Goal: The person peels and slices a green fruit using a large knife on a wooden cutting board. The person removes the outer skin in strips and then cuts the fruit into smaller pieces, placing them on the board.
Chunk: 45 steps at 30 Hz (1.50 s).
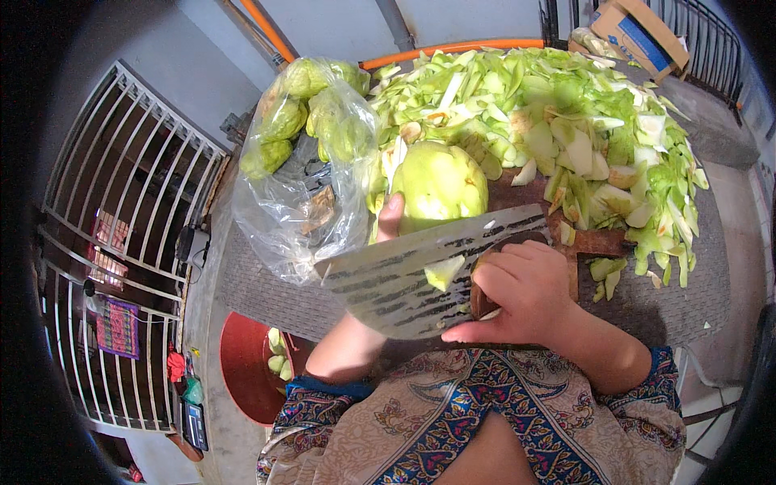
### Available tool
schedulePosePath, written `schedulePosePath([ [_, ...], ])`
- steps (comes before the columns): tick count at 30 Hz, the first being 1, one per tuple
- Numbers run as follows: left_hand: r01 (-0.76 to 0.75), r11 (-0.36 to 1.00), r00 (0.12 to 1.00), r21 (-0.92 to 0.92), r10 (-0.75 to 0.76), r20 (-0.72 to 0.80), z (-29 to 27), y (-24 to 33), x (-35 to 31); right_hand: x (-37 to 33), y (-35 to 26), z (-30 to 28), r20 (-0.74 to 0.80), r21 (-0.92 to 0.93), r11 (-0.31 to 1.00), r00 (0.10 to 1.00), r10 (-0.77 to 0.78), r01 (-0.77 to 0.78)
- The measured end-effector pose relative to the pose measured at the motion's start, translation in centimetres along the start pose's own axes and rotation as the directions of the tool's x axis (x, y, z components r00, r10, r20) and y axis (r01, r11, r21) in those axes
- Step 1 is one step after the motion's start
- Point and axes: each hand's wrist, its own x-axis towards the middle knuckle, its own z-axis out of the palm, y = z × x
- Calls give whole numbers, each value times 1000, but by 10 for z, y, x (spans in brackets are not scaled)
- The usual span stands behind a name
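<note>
A broad cleaver (380,287) with a wet, streaked blade lies almost level across the front of the work surface. My right hand (521,287) is wrapped round its dark brown handle, the thumb stretched along the near side. A small pale green wedge (444,273) clings to the blade. Just beyond the cleaver's edge is a large light green chayote (440,184), partly peeled. My left hand (390,217) holds it from the left. Only that thumb shows; the blade hides the other fingers and the palm.
A clear plastic bag (303,234) with several chayotes stands at the left. Peelings (517,105) heap across the back and right, over a brown wooden board (602,242). Low at the left, a red bucket (242,364) contains pale green pieces. An open cardboard box (638,36) sits far right.
</note>
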Motion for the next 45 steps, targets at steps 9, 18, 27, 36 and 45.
schedulePosePath([
  [9, -244, 967, 968, 75, 247, -35, -8, -12, -8, 14, 88, -35, -194, 16, 717, 702, 686, -697],
  [18, 151, 907, 982, -393, -91, 167, -76, -30, 22, 8, 6, -11, 42, -35, 995, 994, 98, -97],
  [27, 72, 960, 990, -269, -36, 133, -64, -21, 21, 4, 15, -5, 23, 3, 998, 997, 70, -70],
  [36, -273, 950, 940, 152, 297, -168, -20, -7, 1, 7, 74, -9, -72, -232, 875, 905, 419, -424],
  [45, -207, 972, 963, -109, 183, -199, -20, -1, 11, 12, 56, -35, -171, -120, 837, 841, 513, -535],
])
